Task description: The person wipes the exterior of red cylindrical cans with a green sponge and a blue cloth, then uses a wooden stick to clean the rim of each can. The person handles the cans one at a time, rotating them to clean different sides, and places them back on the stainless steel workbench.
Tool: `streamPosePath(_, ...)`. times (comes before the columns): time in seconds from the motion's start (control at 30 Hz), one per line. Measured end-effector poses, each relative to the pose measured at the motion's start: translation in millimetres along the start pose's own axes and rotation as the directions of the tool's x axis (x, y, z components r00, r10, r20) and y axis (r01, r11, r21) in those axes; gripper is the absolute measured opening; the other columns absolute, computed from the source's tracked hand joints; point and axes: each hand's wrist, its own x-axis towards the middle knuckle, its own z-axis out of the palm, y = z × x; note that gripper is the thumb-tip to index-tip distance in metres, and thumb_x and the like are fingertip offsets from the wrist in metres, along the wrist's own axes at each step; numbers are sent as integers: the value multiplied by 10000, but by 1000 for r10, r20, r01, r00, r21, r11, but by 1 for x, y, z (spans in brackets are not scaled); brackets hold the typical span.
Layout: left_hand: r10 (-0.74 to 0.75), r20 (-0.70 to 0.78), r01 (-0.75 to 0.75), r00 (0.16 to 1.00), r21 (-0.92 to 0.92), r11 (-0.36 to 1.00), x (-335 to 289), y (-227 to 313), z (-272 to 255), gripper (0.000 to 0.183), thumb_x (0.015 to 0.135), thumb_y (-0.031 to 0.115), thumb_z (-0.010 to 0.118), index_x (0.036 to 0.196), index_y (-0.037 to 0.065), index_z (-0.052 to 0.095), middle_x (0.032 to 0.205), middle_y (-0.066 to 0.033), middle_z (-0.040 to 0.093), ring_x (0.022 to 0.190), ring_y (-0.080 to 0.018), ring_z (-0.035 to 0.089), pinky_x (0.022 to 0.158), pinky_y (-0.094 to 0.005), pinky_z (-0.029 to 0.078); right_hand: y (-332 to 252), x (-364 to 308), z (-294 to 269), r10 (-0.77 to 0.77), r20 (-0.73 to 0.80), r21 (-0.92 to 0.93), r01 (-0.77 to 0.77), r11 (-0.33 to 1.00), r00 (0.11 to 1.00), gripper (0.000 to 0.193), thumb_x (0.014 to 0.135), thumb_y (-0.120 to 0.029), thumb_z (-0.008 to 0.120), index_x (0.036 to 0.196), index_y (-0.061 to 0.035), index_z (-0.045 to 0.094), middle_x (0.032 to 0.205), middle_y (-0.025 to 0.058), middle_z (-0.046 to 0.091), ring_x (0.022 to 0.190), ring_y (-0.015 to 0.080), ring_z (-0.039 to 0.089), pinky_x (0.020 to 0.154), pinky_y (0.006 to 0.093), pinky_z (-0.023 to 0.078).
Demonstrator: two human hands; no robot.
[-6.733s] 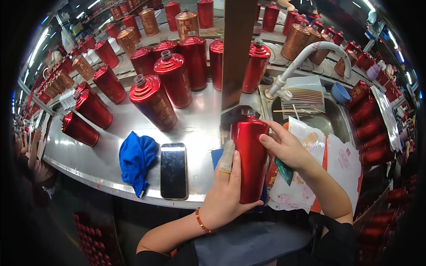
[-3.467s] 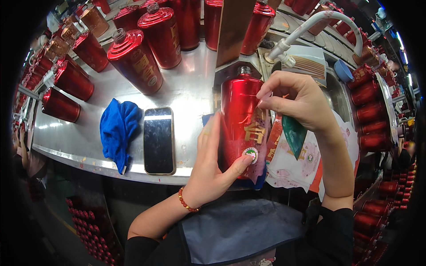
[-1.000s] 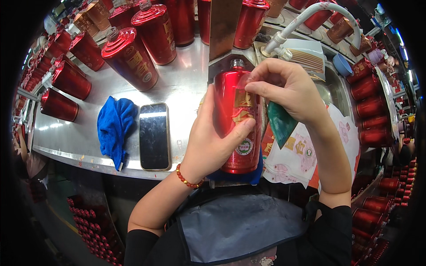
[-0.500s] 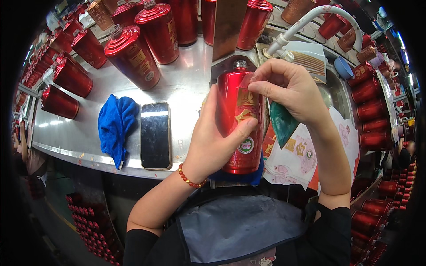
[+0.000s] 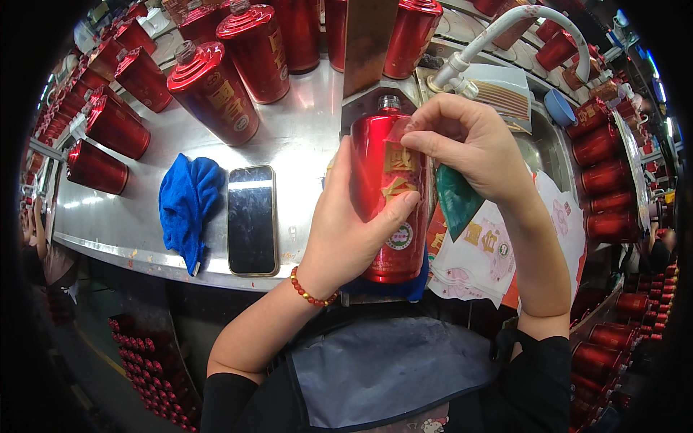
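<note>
A shiny red bottle (image 5: pixel 370 169) with gold lettering and a bare threaded neck stands in front of me, tilted slightly in view. My left hand (image 5: pixel 346 220) is wrapped round its lower left side, the thumb lying across the front below the gold characters. At the upper front, my right hand (image 5: pixel 473 148) pinches a thin clear film (image 5: pixel 397 130) between thumb and finger. A green flat scraper (image 5: pixel 458 200) hangs below that same hand, tucked against the palm by the other fingers. Under the bottle's base a blue cloth (image 5: pixel 415 290) shows.
Left of the bottle lie a crumpled blue cloth (image 5: pixel 189 206) and a phone (image 5: pixel 253 220) on the metal table. Printed decal sheets (image 5: pixel 473 270) spread at the right. Behind are a white faucet (image 5: pixel 462 65), a blue bowl (image 5: pixel 559 108) and several red bottles (image 5: pixel 213 94).
The clear film has come up off the top gold character, which now shows more plainly. My right hand has shifted very slightly; the left hand keeps its hold on the bottle.
</note>
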Motion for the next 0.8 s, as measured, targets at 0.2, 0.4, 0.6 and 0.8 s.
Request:
streamPosePath(0.2,-22,23,21,999,53,998,-1,0,-3,848,908,267,800,1518,-77,322,1363,-214,553,1259,-271,568,1070,-380,458,0,-2,1,12,-46,-55,-14,998,999,254,912,-159,767,1084,8,683,796,-5,648,695,46,588,632,222,468)
streamPosePath(0.4,-140,15,139,990,-226,964,-5,4,-4,779,1039,247,647,1558,-141,216,1441,-205,528,1278,-198,556,1078,-327,457,19,-19,-5,154,-220,162,-120,980,963,415,965,-241,744,1273,3,610,832,-24,611,708,28,550,620,201,439)
streamPosePath(0.6,-134,74,149,988,-256,955,-7,8,-4,645,1062,164,592,1569,-69,271,1425,-147,549,1255,-162,565,1050,-305,475,34,-59,21,366,-7,411,-331,849,930,736,951,-184,758,1532,24,357,974,14,602,674,31,557,564,174,468)
streamPosePath(0.8,-140,78,155,987,-243,958,-6,8,-6,643,1060,157,591,1571,-66,271,1427,-146,548,1274,-165,553,1070,-307,458,34,-63,23,406,21,585,-341,736,913,738,913,-243,813,1488,31,440,907,-3,606,774,62,580,696,205,468)
